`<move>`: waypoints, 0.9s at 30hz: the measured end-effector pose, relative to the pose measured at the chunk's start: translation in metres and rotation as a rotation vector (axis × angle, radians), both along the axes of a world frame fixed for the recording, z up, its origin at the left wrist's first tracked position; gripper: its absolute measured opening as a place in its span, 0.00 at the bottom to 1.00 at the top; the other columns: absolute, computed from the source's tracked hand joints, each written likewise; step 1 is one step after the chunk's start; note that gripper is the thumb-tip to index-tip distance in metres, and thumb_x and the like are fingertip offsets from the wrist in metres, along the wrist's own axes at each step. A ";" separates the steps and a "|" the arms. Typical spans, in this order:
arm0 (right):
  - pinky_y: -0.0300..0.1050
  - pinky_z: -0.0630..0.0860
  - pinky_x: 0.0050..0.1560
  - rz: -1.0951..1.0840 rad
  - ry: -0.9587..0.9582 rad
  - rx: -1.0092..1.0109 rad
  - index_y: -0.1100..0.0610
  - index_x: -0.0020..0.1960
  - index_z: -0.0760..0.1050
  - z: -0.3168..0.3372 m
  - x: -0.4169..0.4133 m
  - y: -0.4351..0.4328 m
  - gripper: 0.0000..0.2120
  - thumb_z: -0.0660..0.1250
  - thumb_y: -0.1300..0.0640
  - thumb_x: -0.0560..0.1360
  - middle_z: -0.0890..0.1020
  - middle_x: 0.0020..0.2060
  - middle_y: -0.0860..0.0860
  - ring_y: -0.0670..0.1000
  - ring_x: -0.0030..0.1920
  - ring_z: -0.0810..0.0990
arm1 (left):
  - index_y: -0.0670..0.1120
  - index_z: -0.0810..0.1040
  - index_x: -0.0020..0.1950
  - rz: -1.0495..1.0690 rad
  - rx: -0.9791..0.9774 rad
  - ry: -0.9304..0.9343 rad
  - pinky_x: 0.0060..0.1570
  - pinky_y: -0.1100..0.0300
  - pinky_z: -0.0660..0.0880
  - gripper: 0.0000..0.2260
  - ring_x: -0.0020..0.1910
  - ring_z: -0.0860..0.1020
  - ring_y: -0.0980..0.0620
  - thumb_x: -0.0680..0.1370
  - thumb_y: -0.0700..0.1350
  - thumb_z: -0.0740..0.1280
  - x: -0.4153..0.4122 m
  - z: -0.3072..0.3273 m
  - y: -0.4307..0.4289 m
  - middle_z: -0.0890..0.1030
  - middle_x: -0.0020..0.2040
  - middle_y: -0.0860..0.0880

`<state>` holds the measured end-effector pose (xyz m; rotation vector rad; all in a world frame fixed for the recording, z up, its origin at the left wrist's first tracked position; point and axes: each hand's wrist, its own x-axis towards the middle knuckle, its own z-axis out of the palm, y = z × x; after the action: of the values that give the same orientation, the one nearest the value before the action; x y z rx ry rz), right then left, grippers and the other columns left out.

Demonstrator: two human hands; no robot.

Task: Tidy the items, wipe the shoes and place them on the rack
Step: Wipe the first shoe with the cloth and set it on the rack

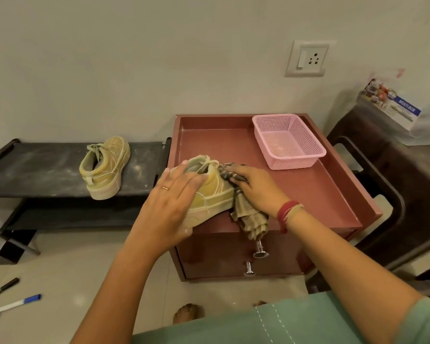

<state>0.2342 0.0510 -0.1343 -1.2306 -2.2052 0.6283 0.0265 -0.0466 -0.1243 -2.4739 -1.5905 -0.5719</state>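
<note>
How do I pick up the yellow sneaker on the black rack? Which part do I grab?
Grab the yellow lace-up sneaker by its heel collar, coming from above on the near side of the black rack. It stands upright on its sole, heel toward you and opening facing up, so fingers can likely slip inside while the thumb pinches the back.

Left hand (174,202) was wrapped over the heel of a dusty yellow canvas sneaker (214,197) sitting at the front left corner of the reddish-brown drawer cabinet (308,194). Right hand (256,189) held a bunched checked cloth (248,217) against the shoe's side, with the cloth's tail drooping over the front edge. A pink plastic mesh basket (291,162) sat in the back right corner. The matching yellow sneaker (104,167) stood on the black rack (35,170), top shelf, near its right end.
</note>
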 end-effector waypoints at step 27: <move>0.40 0.70 0.59 -0.164 0.124 0.006 0.52 0.64 0.75 -0.003 0.011 -0.004 0.16 0.61 0.62 0.78 0.80 0.59 0.49 0.50 0.59 0.77 | 0.54 0.61 0.70 0.194 -0.041 -0.133 0.71 0.34 0.53 0.45 0.77 0.51 0.42 0.59 0.32 0.76 -0.012 -0.005 0.006 0.59 0.73 0.49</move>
<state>0.2457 0.0470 -0.1375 -1.3174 -1.9800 0.6136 0.0146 -0.0410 -0.1294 -2.3160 -1.8835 -0.6921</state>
